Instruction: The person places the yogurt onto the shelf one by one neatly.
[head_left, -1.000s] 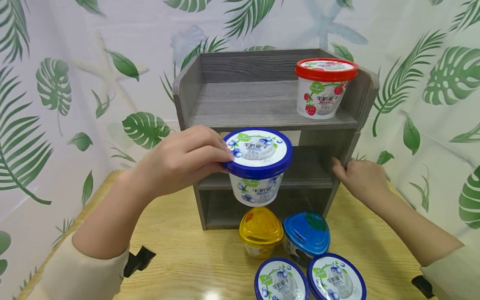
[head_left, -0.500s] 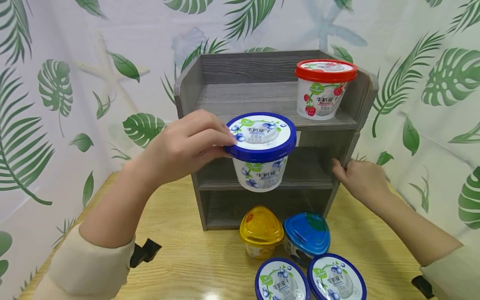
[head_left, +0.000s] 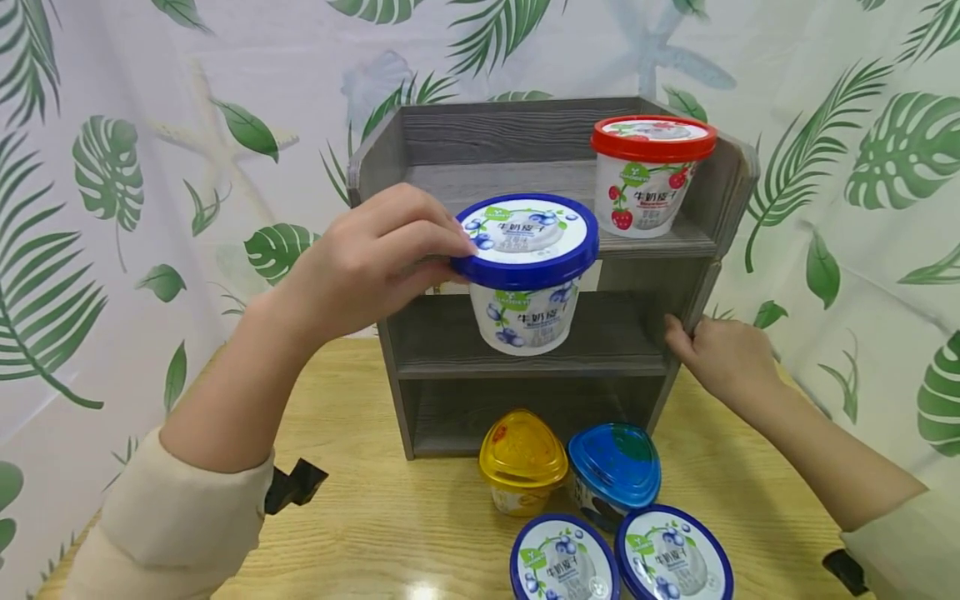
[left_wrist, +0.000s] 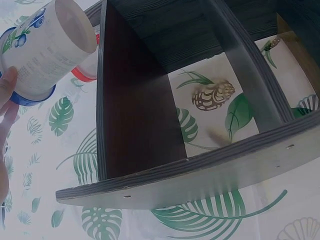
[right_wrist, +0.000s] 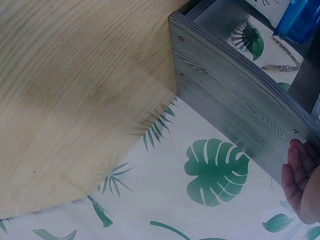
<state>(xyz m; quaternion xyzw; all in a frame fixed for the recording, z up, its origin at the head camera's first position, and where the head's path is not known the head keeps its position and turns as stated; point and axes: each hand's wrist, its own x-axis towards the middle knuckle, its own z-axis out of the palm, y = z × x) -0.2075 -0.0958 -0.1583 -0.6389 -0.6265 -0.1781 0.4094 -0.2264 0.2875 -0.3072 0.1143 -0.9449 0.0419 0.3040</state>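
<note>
My left hand (head_left: 375, 258) grips a white ice-cream-style tub (head_left: 525, 321) with a blue lid and blueberry print by the left side of its rim. The tub hangs in front of the grey wooden shelf (head_left: 510, 137), around the height of its top board. The left wrist view shows the tub's white base (left_wrist: 75, 25) tilted, with fingertips on its rim. My right hand (head_left: 731, 362) holds the shelf's right side panel, thumb on the inner side. In the right wrist view, fingers (right_wrist: 299, 160) touch the outer face of that panel.
A red-lidded strawberry tub (head_left: 645, 196) stands at the right of the top board. Before the shelf, a yellow-lidded tub (head_left: 522, 454), a blue-lidded rounded-triangular tub (head_left: 615, 467) and two blueberry tubs (head_left: 564, 562) stand on the wooden table (head_left: 360, 500).
My left hand has raised the blueberry tub, shifting it slightly right, from the middle of the shelf's front to near its top board. The right hand has stayed on the side panel.
</note>
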